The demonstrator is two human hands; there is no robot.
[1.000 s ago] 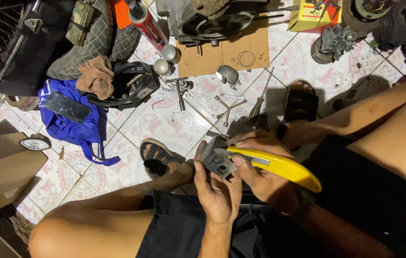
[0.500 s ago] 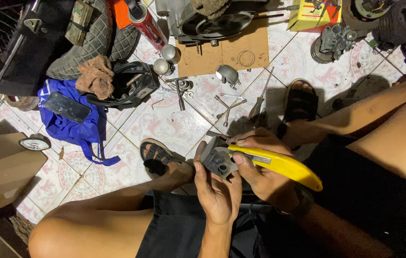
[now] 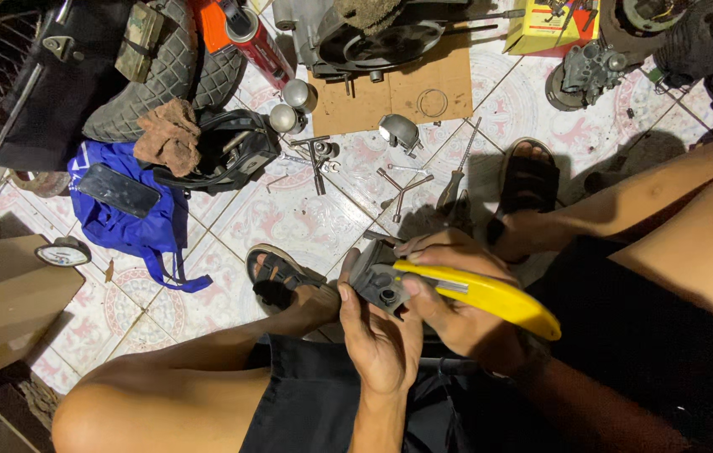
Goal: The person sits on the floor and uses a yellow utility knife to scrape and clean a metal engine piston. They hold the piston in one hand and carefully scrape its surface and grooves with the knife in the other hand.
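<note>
Small grey metal part (image 3: 376,281), held above the lap; yellow-handled utility knife (image 3: 478,295) laid against it

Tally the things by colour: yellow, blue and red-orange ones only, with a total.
Yellow: 2, the utility knife in the right hand, and the box at the top.
Blue: 1, the bag on the tiles.
Red-orange: 1, the spray can.
Total: 4

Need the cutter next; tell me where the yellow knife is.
Head view, lower centre-right: the yellow knife is in the right hand, its tip against the grey metal part.
</note>
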